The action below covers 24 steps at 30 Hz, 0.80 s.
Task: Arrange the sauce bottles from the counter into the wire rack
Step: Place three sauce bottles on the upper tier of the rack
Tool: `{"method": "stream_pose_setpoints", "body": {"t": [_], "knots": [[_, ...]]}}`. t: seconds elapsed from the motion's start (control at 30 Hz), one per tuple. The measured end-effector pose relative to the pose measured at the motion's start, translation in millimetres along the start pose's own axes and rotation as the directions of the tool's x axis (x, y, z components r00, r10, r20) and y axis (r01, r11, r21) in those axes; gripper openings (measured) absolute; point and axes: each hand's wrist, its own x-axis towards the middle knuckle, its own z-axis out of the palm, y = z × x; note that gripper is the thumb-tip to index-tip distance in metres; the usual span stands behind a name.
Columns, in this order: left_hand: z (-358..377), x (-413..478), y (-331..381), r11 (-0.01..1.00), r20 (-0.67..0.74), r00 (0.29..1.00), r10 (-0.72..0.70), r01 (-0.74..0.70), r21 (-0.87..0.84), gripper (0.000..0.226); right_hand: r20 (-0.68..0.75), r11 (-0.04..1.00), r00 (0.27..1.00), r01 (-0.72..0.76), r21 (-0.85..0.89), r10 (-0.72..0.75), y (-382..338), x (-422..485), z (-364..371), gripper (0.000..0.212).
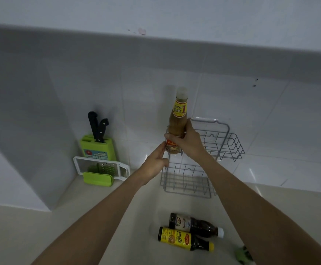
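A grey two-tier wire rack (pixel 230 142) stands against the tiled wall. At the left end of its upper basket a tall bottle of light brown sauce (pixel 178 119) with a white cap stands upright, and my right hand (pixel 189 142) is wrapped around its lower half. My left hand (pixel 156 162) grips the rack's left front corner just below the bottle. Two dark sauce bottles lie on their sides on the counter in front: one with a white cap (pixel 195 224), one with a yellow label and yellow cap (pixel 184 239). The lower basket (pixel 186 180) holds nothing.
A green knife block (pixel 96 148) with two black-handled knives stands in the left corner. A white slicer with a green holder (pixel 100 172) leans in front of it. A small green object (pixel 243 253) lies at the lower right, partly hidden by my right arm.
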Motion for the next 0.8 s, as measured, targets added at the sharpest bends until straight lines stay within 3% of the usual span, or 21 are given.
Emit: {"method": "stream_pose_setpoints", "body": {"t": [0.13, 0.2, 0.27, 0.33, 0.4, 0.47, 0.5, 0.57, 0.63, 0.8], "knots": [[-0.6, -4.2, -9.4, 0.992, -0.058, 0.998, 0.031, -0.024, 0.126, 0.079, 0.021, 0.998, 1.0, -0.015, 0.064, 0.014, -8.1, -13.4, 1.7, 0.056], [1.0, -10.4, -21.4, 0.979, -0.134, 0.989, 0.063, -0.035, 0.199, 0.071, -0.164, 0.995, 0.982, 0.1, 0.009, -0.097, -0.7, -33.1, 1.5, 0.061], [3.1, -16.0, -37.9, 0.972, -0.185, 0.98, 0.076, -0.032, 0.232, 0.064, -0.361, 0.98, 0.912, 0.197, -0.028, -0.194, 13.4, -60.2, -0.6, 0.054], [5.0, -21.7, -57.3, 0.967, -0.186, 0.981, 0.056, -0.007, 0.254, 0.059, -0.386, 0.981, 0.902, 0.185, -0.055, -0.192, 35.4, -88.4, -2.1, 0.041], [7.4, -28.2, -77.2, 0.947, -0.128, 0.992, 0.018, 0.024, 0.32, 0.055, -0.231, 0.984, 0.964, 0.102, -0.147, -0.135, 70.8, -111.5, -2.9, 0.029], [12.7, -33.2, -95.9, 0.911, -0.017, 0.999, -0.041, 0.044, 0.411, 0.052, 0.049, 0.945, 0.998, -0.026, -0.326, 0.044, 114.5, -126.8, -6.9, 0.029], [16.1, -35.4, -104.1, 0.892, 0.036, 0.996, -0.077, 0.053, 0.45, 0.051, 0.216, 0.9, 0.955, -0.094, -0.425, 0.202, 136.1, -132.9, -9.1, 0.037], [23.3, -38.1, -119.4, 0.859, 0.101, 0.984, -0.145, 0.074, 0.507, 0.052, 0.434, 0.765, 0.745, -0.155, -0.626, 0.506, 172.9, -145.5, -11.2, 0.059], [29.9, -38.9, -130.7, 0.839, 0.125, 0.973, -0.192, 0.097, 0.536, 0.051, 0.462, 0.66, 0.623, -0.117, -0.742, 0.631, 199.3, -158.5, -10.3, 0.061], [46.6, -36.1, -148.8, 0.825, 0.192, 0.943, -0.272, 0.126, 0.551, 0.049, 0.476, 0.656, 0.644, -0.053, -0.753, 0.599, 218.7, -170.7, -12.5, 0.05]]}}
